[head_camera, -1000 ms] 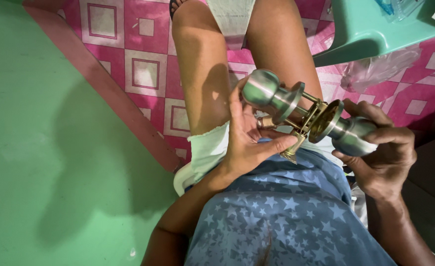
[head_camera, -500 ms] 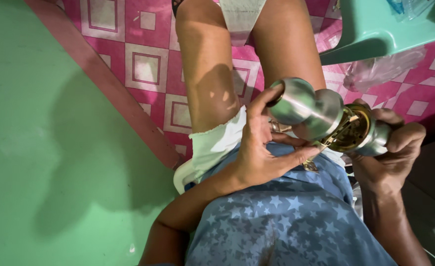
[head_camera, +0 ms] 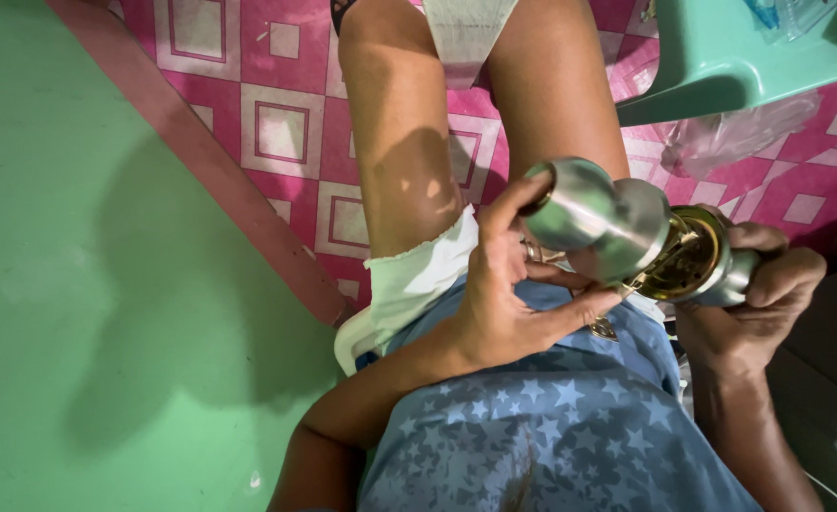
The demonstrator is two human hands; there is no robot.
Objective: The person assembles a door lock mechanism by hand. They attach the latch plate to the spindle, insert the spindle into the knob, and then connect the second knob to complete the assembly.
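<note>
Here, the left hand (head_camera: 508, 303) cups the knob (head_camera: 579, 213) at centre right while the right hand (head_camera: 769, 294) grips the far knob (head_camera: 736, 275); twisting should stay gentle and square.

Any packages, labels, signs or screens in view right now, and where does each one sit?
Clear plastic bag: crumpled, see-through, lying on the pink tiled floor beside the green stool, upper right.
Clear packet with blue parts: on top of the green stool at the top right edge, mostly cut off.
No signs or screens in view, and no label that can be made out.
</note>
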